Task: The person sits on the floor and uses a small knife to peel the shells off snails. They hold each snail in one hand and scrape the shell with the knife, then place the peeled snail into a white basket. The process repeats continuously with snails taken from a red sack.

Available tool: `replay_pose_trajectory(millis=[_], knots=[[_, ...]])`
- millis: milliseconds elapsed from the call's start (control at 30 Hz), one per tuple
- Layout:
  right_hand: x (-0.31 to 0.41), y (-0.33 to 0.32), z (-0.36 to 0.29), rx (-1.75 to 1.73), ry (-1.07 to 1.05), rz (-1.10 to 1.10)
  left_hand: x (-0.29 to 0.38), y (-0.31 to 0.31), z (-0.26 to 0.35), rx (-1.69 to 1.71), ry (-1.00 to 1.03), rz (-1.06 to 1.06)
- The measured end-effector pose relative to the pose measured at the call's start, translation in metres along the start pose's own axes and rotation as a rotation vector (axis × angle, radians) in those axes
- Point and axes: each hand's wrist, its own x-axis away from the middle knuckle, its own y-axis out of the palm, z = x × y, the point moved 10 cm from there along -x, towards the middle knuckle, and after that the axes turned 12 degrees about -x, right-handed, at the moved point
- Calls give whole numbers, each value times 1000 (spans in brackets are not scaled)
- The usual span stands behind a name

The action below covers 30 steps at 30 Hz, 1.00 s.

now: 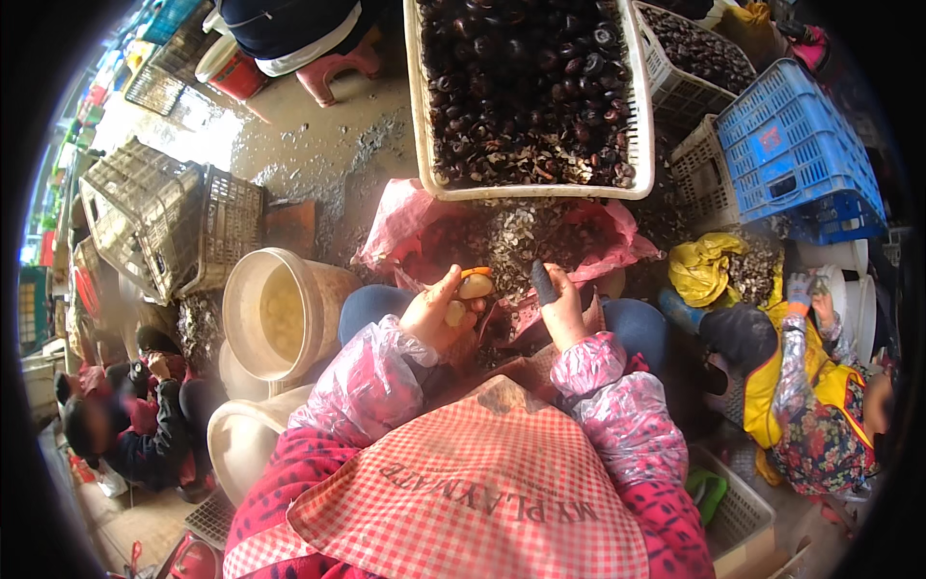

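Note:
My left hand holds a pale peeled piece, likely a water chestnut, with an orange-edged item, perhaps a peeler, at its top; another pale piece lies against the fingers. To its right, apart from it, is my right hand, with a dark covering on one finger; I cannot tell whether it grips anything. Beneath both hands a pink sack lies spread with peelings. Beyond it stands a white crate full of dark, round corms, with peel scraps at the near side.
At left stand a white bucket with pale pieces inside and stacked plastic crates. A blue crate and a yellow sack are at right. One person sits at right, another at lower left. The floor is wet.

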Motion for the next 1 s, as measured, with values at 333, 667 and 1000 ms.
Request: replay_pose_trajectory(millis=[333, 667, 1000], knots=[[34, 66, -72, 526, -410, -354, 11, -14, -2, -32, 72, 191], [16, 42, -28, 251, -108, -174, 14, -12, -14, -13, 45, 88], [23, 42, -47, 402, -199, -234, 18, -4, -17, -108, 51, 40]])
